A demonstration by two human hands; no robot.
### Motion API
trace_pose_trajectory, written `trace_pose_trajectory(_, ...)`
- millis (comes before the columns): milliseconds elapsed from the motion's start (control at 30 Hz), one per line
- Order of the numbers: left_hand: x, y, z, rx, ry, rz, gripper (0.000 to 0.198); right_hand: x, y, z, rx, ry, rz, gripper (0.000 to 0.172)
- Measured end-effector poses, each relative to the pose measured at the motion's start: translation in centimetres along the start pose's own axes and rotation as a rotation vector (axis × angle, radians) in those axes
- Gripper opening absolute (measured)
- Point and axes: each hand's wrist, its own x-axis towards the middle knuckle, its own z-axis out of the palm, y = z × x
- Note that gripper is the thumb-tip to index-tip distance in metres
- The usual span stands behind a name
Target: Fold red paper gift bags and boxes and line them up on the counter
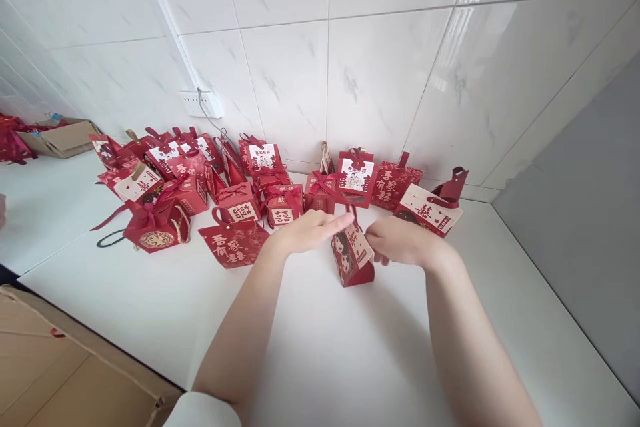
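Note:
A small red and cream paper gift box [353, 255] with a slanted front, a printed cartoon couple and a dark red ribbon loop on top stands upright on the white table. My left hand [313, 230] reaches it from the left, closed at its upper part, with the thumb by the ribbon loop; its other fingers are mostly hidden. On the right side of the same box, my right hand [397, 240] is closed with curled fingers against the edge. Just left of my left hand lies a flat-looking red gift bag [234, 245] with white characters.
Several red gift boxes [283, 205] and bags crowd along the tiled wall [285, 73]. A cream and red box [429, 208] sits behind my right hand. At far left is an open cardboard box [63, 139]; a larger carton [65, 360] stands below the table's left edge. A grey panel [580, 213] borders the right.

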Motion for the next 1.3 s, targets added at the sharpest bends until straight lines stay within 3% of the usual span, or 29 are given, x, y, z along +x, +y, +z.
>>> trace_pose_trajectory(100, 0.5, 0.1, 0.3, 0.038, -0.138, 0.011, 0.035, 0.1, -0.7, 0.8, 0.025, -0.017, -0.157, 0.019)
trace_pose_trajectory(233, 0.8, -0.8, -0.5, -0.001, -0.096, 0.04, 0.033, 0.0, -1.3, 0.3, -0.056, 0.076, -0.109, 0.016)
trace_pose_trajectory(367, 0.9, -1.7, -1.0, 0.002, -0.031, 0.017, 0.026, 0.1, -1.0, -0.5, -0.143, 0.321, 0.006, 0.009)
trace_pose_trajectory(500, 1.2, -1.8, -0.8, 0.003, 0.03, 0.057, 0.032, 1.0, -0.6, -0.5, -0.133, 0.529, -0.008, 0.012)
trace_pose_trajectory(867, 1.8, -3.1, -0.2, 0.143, 0.197, 0.234, 0.026, 2.5, -0.8, 0.4, -0.002, 0.613, -0.257, 0.009)
trace_pose_trajectory(1100, 1.7, -2.8, -0.1, 0.208, 0.257, 0.31, 0.017, 2.9, -0.1, 0.6, 0.024, 0.688, -0.224, 0.005)
trace_pose_trajectory(1300, 1.7, -2.4, 0.0, 0.246, 0.289, 0.326, 0.015, 3.2, -0.3, 1.0, 0.107, 0.694, -0.294, 0.005)
